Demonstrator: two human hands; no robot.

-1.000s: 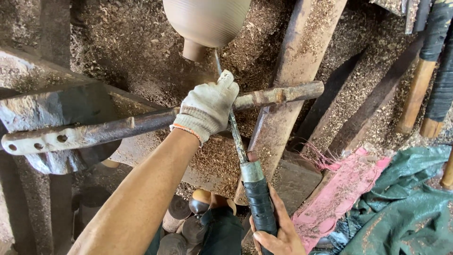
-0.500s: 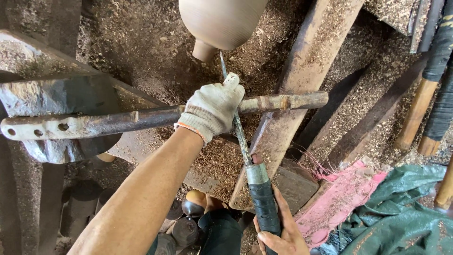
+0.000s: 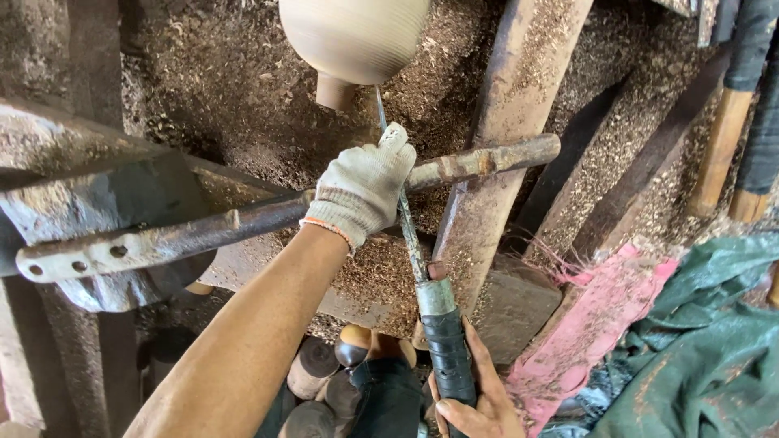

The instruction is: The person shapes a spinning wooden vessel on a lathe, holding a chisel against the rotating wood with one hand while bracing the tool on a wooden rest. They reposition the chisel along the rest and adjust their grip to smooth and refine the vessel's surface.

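Turning: pale wooden workpiece [image 3: 355, 36], rounded body with a narrow neck at the bottom, sits at the top edge of the view; fine ridges visible on its surface.
Tool: long turning chisel [image 3: 403, 219], thin steel shaft running from lower centre up to the neck of the workpiece; tip appears to touch the wood just beside the neck.
Tool handle: metal ferrule [image 3: 436, 297] where the shaft ends, black-wrapped grip [image 3: 449, 357] below it.
Tool rest: rusty metal bar [image 3: 243, 223], running left to right across the view, slightly tilted up on the right; the chisel shaft crosses over it.
Left hand [image 3: 361, 191]: in a white knit glove, laid over the bar where the shaft crosses, fingers curled together and pressing the shaft against the bar.
Right hand [image 3: 479, 389]: bare, low in frame, fingers wrapped around the black grip from the right side; the thumb is hidden.
Surroundings: sawdust [image 3: 227, 89] covers the ground and beams below the workpiece.
Right side: pink cloth [image 3: 604, 316] lies next to a green tarp [image 3: 698, 349]; spare tool handles [image 3: 742, 105] lean at the upper right edge.
Below: several rounded turned pieces [image 3: 357, 345] lie under the bar, near the forearm.
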